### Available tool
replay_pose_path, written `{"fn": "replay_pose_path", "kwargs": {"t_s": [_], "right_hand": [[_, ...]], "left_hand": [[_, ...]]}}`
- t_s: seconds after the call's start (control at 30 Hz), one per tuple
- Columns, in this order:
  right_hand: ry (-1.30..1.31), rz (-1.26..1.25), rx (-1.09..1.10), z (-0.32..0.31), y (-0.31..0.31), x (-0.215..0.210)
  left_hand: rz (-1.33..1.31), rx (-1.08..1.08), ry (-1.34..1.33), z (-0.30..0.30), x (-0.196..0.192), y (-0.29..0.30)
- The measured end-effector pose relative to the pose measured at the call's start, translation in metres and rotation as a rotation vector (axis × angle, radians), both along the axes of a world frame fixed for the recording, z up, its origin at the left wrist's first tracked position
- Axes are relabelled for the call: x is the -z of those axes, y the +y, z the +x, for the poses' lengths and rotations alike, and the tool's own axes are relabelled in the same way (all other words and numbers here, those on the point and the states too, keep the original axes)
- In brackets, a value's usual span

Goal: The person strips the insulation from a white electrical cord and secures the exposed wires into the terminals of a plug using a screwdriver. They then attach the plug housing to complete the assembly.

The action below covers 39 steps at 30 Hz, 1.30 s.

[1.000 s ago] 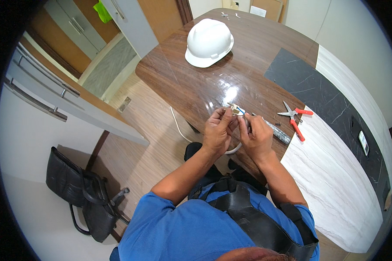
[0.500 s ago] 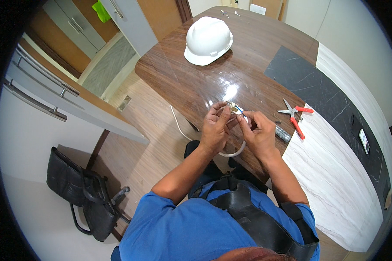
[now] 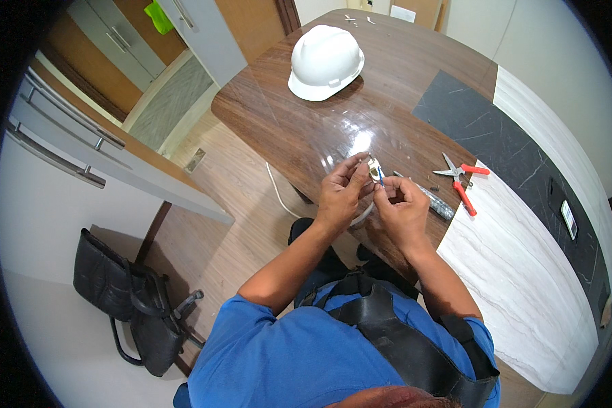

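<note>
My left hand (image 3: 338, 193) and my right hand (image 3: 401, 207) are close together above the near edge of the brown wooden table (image 3: 306, 129). Between the fingertips of both hands I hold the end of a white cable (image 3: 375, 171) with thin coloured wires sticking out. The cable loops down under my hands toward the floor. My fingers hide most of the cable end.
Red-handled cutters (image 3: 461, 178) and a dark cylindrical tool (image 3: 434, 201) lie on the table right of my hands. A white hard hat (image 3: 325, 61) sits farther back. A dark stone and white marble wall panel runs along the right. A black bag (image 3: 126, 299) stands on the floor at left.
My hands have shifted slightly as the fingers work the cable end; they stay together in the same spot above the table edge.
</note>
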State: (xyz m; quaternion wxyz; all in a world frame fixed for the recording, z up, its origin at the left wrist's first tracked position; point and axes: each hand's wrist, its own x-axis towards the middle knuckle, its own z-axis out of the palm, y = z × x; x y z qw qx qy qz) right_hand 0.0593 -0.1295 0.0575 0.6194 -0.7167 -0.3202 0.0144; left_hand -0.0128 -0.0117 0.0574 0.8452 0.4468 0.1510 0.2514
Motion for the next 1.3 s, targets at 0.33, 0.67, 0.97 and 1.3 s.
{"fn": "replay_pose_path", "kwargs": {"t_s": [0.33, 0.67, 0.97, 1.3], "right_hand": [[0.131, 0.053, 0.017, -0.005, 0.006, -0.006], [-0.197, 0.000, 0.075, -0.006, 0.006, -0.011], [-0.461, -0.042, 0.038, -0.005, 0.004, -0.012], [-0.594, -0.025, 0.017, -0.001, 0.004, -0.009]], "left_hand": [[0.316, 0.037, -0.017, -0.005, -0.009, 0.015], [0.644, -0.088, -0.014, -0.003, -0.016, 0.011], [0.750, -0.140, -0.006, -0.005, -0.012, 0.010], [0.624, -0.082, 0.013, -0.011, -0.020, 0.001]]}}
